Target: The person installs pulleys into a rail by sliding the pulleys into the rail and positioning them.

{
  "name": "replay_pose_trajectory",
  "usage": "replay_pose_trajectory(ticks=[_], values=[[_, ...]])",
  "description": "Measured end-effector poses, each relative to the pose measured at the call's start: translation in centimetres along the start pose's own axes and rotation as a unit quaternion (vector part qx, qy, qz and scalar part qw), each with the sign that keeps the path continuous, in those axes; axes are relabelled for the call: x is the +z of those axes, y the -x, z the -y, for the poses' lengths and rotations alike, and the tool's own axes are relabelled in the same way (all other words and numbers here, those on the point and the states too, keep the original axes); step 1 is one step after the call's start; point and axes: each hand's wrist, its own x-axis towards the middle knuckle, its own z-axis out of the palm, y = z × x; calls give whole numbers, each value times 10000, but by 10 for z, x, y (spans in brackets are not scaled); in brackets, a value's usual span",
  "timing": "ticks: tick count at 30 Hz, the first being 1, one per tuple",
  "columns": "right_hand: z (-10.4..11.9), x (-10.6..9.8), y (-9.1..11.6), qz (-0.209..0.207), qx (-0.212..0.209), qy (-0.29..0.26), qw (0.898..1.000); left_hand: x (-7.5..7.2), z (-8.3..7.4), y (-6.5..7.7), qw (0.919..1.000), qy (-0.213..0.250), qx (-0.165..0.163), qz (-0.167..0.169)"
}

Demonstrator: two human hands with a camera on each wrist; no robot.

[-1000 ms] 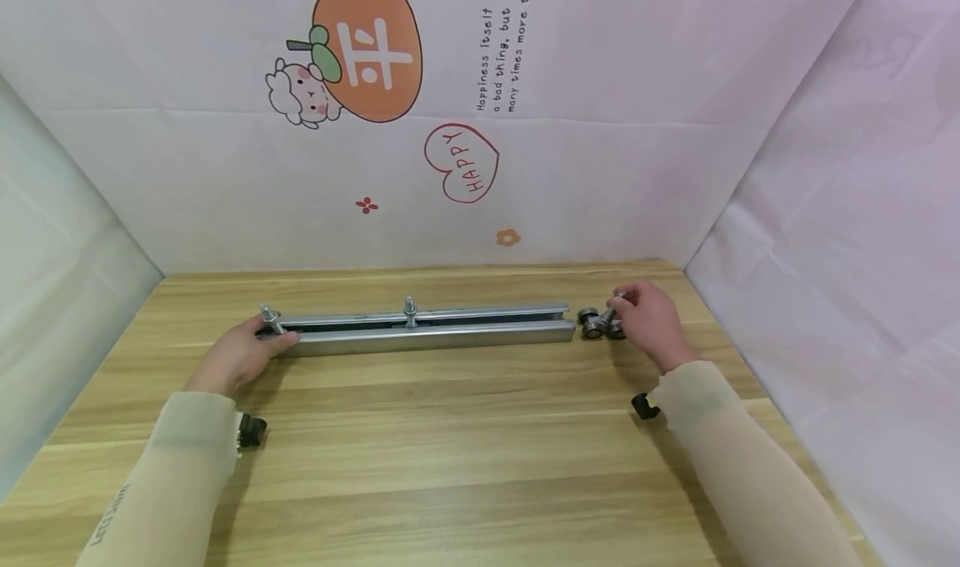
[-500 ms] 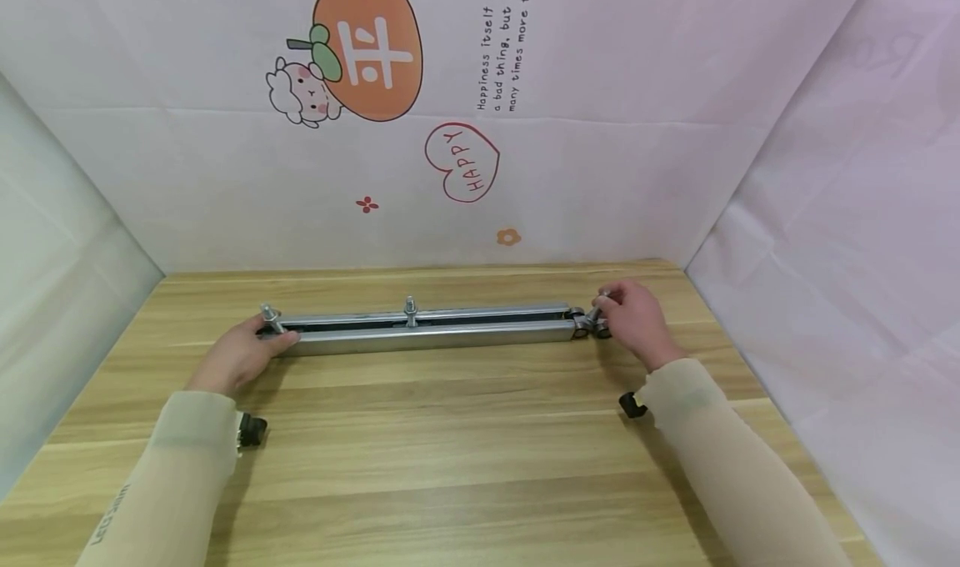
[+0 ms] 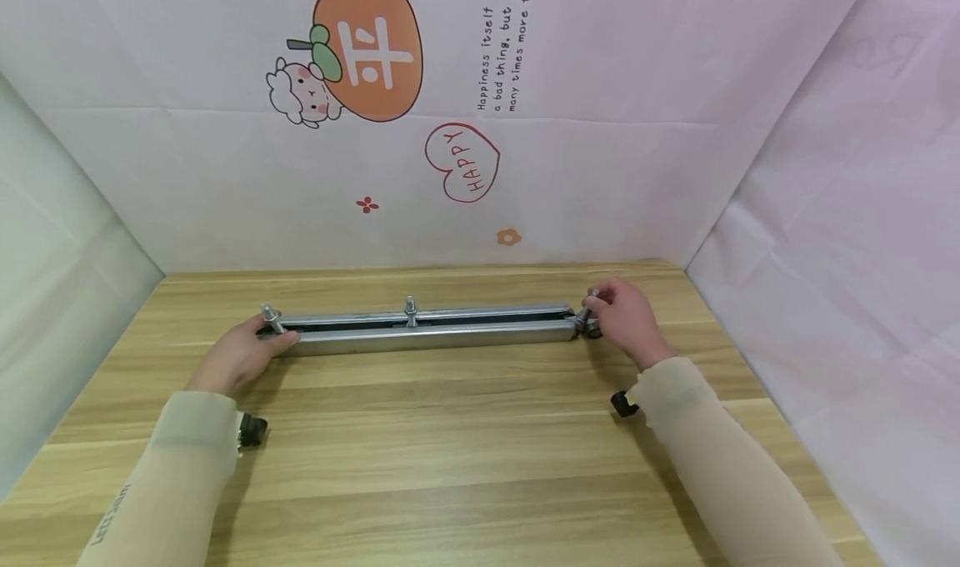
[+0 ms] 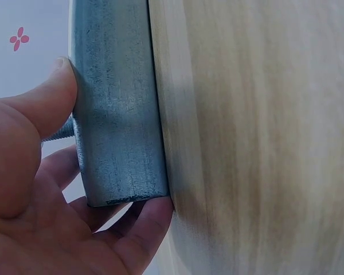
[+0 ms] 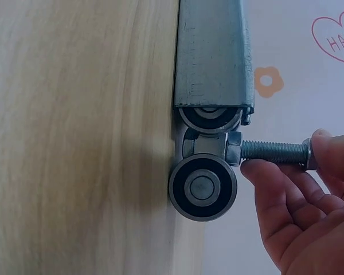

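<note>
A steel channel track (image 3: 450,338) lies across the wooden table, its slot facing up. At its left end my left hand (image 3: 234,357) grips it, thumb on the near wall and fingers around the end in the left wrist view. My right hand (image 3: 630,321) pinches the upright threaded bolt (image 5: 275,151) of a roller trolley. One pair of the trolley's wheels sits partly inside the track's right end; an outer wheel (image 5: 203,187) is still outside. Two other bolts stand up from the slot, a left bolt (image 3: 272,318) beside my left hand and a middle bolt (image 3: 410,310).
The wooden table (image 3: 442,450) stretches in front of the track. A white printed cloth (image 3: 615,117) hangs behind, with more white cloth at both sides. Each wrist carries a small black camera, such as the right camera (image 3: 622,403).
My right hand has moved left with the roller trolley, from apart from the track to partly inside its right end. The left hand and the track have stayed put.
</note>
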Motion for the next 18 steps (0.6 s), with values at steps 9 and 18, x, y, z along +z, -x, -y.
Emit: replay_pose_trajectory(ticks=[9,18], values=[[3,2,-2,96,-22,-130,9999,0,1,-1,10000,-73,8,5],[14,7,-4,161,-273,-19,9995,-1,-3,1,10000,-52,-38,36]])
